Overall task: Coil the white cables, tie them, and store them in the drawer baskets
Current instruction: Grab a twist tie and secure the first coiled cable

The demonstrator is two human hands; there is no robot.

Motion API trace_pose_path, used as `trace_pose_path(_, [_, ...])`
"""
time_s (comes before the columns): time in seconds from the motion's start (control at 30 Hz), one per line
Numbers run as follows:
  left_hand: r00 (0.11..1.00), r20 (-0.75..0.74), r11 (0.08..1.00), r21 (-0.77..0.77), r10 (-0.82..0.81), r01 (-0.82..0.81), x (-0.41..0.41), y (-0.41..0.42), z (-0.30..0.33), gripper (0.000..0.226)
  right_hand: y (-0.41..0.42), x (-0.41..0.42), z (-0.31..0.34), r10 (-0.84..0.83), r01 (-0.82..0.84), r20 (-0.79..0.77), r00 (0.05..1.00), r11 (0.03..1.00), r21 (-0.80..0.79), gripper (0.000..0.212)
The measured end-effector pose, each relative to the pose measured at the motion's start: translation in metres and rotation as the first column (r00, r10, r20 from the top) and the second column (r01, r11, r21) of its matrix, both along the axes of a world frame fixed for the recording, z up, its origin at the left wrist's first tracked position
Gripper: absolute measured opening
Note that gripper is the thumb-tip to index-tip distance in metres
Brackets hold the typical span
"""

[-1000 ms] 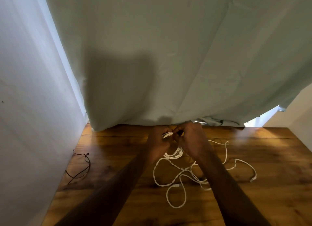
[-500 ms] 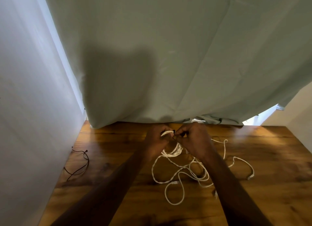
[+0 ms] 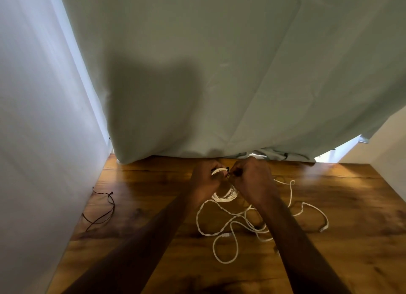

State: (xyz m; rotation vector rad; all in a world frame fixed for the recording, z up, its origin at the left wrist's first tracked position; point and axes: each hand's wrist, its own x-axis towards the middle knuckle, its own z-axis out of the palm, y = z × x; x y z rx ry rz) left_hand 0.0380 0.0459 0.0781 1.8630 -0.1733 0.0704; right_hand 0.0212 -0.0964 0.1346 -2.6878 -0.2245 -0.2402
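A coiled white cable [image 3: 226, 195] hangs between my two hands above the far part of the wooden table [image 3: 340, 206]. My left hand [image 3: 205, 178] grips the top of the coil. Close beside it, my right hand [image 3: 252, 179] pinches a thin dark tie [image 3: 228, 171] at the coil's top. Loose white cables [image 3: 230, 234] lie tangled on the table below and to the right of my hands, one ending in a plug [image 3: 323, 229]. No drawer or basket shows.
A thin dark cord [image 3: 103, 214] lies at the table's left side near the white wall [image 3: 39, 140]. A pale green curtain [image 3: 219, 74] hangs over the table's far edge.
Both hands have stayed together at the coil's top, shifting slightly as the fingers work the dark tie. The loose cables on the table have barely moved.
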Motion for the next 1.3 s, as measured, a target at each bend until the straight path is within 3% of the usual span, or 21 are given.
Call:
trace_pose_path(0.13, [1.000,-0.001,1.000,-0.007,-0.001,0.001,-0.001,0.000,0.002,0.028,0.001,-0.003,0.001,0.000,-0.002,0.017,1.000,0.997,0.082,0.012])
trace_pose_path(0.3, [1.000,-0.018,1.000,0.003,-0.013,0.013,-0.003,0.000,-0.002,0.021,0.002,-0.005,0.000,0.006,-0.003,-0.038,0.999,0.998,0.060,0.010])
trace_pose_path(0.5, [0.991,-0.135,0.996,-0.086,-0.012,0.001,-0.008,-0.002,-0.006,0.028,0.004,-0.007,-0.005,-0.080,0.085,-0.073,0.994,0.994,0.063,0.008])
trace_pose_path(0.6, [0.981,-0.192,0.988,-0.152,0.002,-0.032,-0.009,-0.002,-0.007,0.012,0.006,-0.008,-0.011,-0.114,0.115,-0.016,0.993,0.988,0.106,0.007])
trace_pose_path(0.73, [0.968,-0.251,0.964,-0.253,0.021,-0.086,-0.008,-0.003,-0.003,0.016,0.011,-0.013,-0.022,-0.146,0.125,0.130,0.981,0.979,0.161,0.010])
trace_pose_path(0.87, [0.960,-0.275,0.949,-0.291,0.042,-0.125,-0.007,-0.004,0.001,0.013,0.013,-0.018,-0.039,-0.138,0.116,0.240,0.961,0.988,0.103,0.011])
trace_pose_path(1.03, [0.954,-0.287,0.942,-0.285,0.093,-0.177,-0.004,-0.006,-0.001,0.014,0.023,-0.025,-0.045,-0.122,0.127,0.288,0.950,0.992,0.004,0.015])
trace_pose_path(1.3, [0.953,-0.275,0.939,-0.276,0.130,-0.207,-0.004,-0.005,0.006,0.015,0.033,-0.020,-0.036,-0.227,0.210,0.233,0.946,0.973,0.098,0.023])
